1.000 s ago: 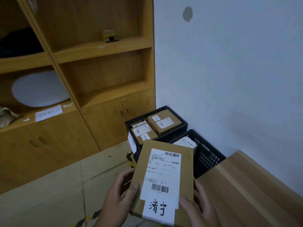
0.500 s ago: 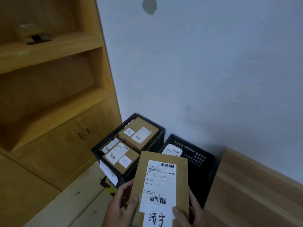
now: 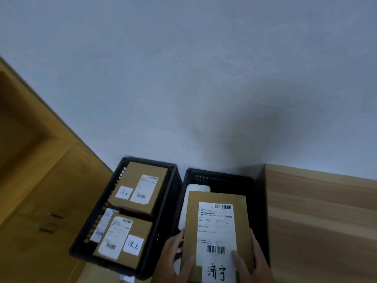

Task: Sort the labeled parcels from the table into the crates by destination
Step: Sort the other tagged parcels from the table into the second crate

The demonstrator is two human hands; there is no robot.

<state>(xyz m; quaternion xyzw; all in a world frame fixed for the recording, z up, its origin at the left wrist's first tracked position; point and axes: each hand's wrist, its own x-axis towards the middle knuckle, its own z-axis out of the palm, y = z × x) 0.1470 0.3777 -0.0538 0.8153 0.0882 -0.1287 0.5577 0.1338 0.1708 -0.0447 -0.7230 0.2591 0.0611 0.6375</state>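
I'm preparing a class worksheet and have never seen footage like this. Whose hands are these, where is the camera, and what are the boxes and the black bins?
There is no machine here. A person wears a wide-angle camera on the head, so the single view looks forward and down at their own hands. The left hand and right hand grip a held parcel by its sides; its handwritten tag reads 济宁. It appears to be over the right crate, which contains a white package. The left crate holds a far parcel and a near parcel, both carrying a different handwritten tag. A wooden table stands on the right and a wooden cabinet on the left.
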